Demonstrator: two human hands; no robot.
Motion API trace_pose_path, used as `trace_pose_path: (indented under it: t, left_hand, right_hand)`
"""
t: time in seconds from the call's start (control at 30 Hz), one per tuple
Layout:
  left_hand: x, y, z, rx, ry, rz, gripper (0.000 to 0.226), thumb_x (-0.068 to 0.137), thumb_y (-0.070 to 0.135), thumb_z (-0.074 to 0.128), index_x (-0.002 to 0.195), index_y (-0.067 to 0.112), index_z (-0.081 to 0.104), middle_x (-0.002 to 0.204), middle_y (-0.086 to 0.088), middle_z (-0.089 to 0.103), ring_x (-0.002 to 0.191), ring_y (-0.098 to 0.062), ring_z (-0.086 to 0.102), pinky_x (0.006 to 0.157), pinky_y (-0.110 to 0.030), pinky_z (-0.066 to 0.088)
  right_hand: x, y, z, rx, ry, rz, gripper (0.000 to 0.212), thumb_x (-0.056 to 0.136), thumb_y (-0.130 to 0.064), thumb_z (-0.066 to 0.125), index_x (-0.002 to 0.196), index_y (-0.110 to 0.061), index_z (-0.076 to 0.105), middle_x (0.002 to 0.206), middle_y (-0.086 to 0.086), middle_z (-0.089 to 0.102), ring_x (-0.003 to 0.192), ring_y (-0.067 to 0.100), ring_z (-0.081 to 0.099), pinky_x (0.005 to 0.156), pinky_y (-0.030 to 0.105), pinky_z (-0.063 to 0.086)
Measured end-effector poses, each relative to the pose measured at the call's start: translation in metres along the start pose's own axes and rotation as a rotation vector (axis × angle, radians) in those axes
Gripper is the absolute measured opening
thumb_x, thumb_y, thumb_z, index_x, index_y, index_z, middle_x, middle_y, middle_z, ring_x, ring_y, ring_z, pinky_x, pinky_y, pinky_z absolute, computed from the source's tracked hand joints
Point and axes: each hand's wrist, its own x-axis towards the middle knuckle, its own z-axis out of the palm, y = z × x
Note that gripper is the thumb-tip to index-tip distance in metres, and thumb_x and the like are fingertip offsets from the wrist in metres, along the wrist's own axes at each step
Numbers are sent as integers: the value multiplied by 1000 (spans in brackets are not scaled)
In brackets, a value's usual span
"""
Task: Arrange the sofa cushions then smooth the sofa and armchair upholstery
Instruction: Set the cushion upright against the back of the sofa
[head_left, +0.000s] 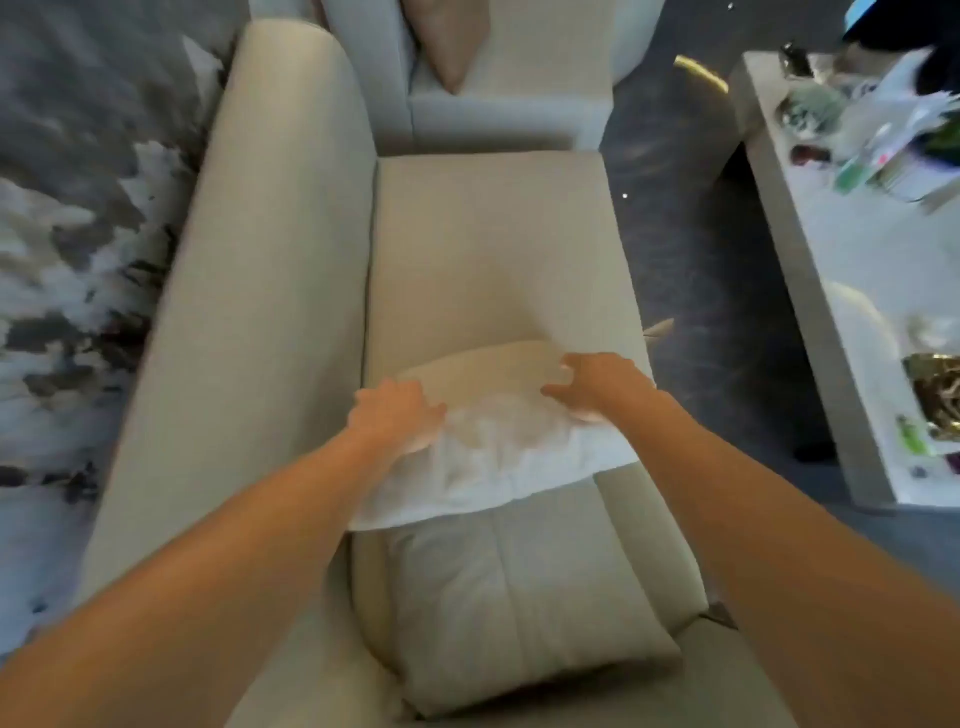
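Head view: curled fingers of the left hand (397, 413) and right hand (597, 382) grip a pale cushion (498, 441) by its two ends, long axis lying crosswise over the sofa (493, 249) seat.

One view only, head-worn and wide-angle. Looks forward and steeply down along the length of a beige sofa (498, 249), from above its near end. Close: both bare forearms enter from the bottom corners and fill the lower third, with left hand (397, 413) and right hand (597, 382) near centre. Takes in the sofa's backrest at left, dark floor (691, 249) and a white table (852, 270) at right, an armchair (509, 109) at the top edge. Edges bowed and blurred.
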Motion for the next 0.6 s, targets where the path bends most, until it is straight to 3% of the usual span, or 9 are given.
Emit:
trace_pose_path:
  t: [0.1, 0.17, 0.23, 0.3, 0.4, 0.53, 0.6]
  left_hand:
    - [63, 4, 37, -142, 50, -197, 88, 78, 80, 39, 144, 23, 30, 146, -17, 33, 129, -48, 34, 104, -56, 36]
    - [100, -4, 62, -199, -3, -284, 111, 67, 92, 37, 152, 26, 9, 152, -23, 26, 135, -48, 30, 108, -56, 30]
    - [125, -17, 74, -265, -36, -343, 118, 66, 93, 38, 153, 23, 2, 153, -25, 27, 139, -44, 28, 109, -53, 29]
    - [136, -28, 72, -346, -2, -331, 105, 78, 82, 42, 151, 12, 19, 150, -22, 38, 135, -41, 36, 107, -47, 34]
    - [136, -28, 48, -403, 94, -230, 60, 98, 50, 43, 127, -1, 54, 133, -27, 54, 124, -42, 49, 97, -42, 42]
    - [149, -15, -37, -499, 275, -33, 41, 102, 31, 41, 112, 0, 66, 122, -26, 63, 116, -40, 54, 91, -40, 42]
    - [162, -14, -93, -443, 432, 55, 43, 100, 36, 43, 111, 2, 67, 117, -26, 65, 112, -42, 57, 89, -42, 46]
  right_hand:
    - [46, 10, 38, 87, 15, 133, 80, 73, -85, 35, 145, -51, 27, 151, 7, 35, 140, 45, 26, 108, 72, 18]
    - [74, 16, 75, 230, 57, 202, 88, 62, -94, 25, 143, -59, 19, 151, 12, 36, 137, 48, 31, 109, 72, 21]
    - [96, 18, 99, 334, 124, 257, 92, 57, -99, 21, 140, -61, 16, 146, 19, 44, 129, 50, 42, 108, 67, 30]
    - [102, 20, 106, 343, 187, 274, 93, 56, -101, 20, 139, -58, 19, 137, 21, 51, 121, 49, 49, 104, 64, 37]
    - [97, 15, 86, 429, 196, 258, 94, 61, -96, 31, 140, -45, 31, 129, 19, 58, 115, 45, 54, 100, 57, 44]
    - [101, -13, 37, 611, 291, 223, 80, 66, -86, 38, 125, -34, 53, 111, 8, 65, 92, 30, 50, 82, 42, 39]
    - [119, -37, 21, 654, 344, 169, 76, 75, -78, 37, 131, -30, 52, 123, 11, 64, 101, 34, 54, 88, 44, 41]
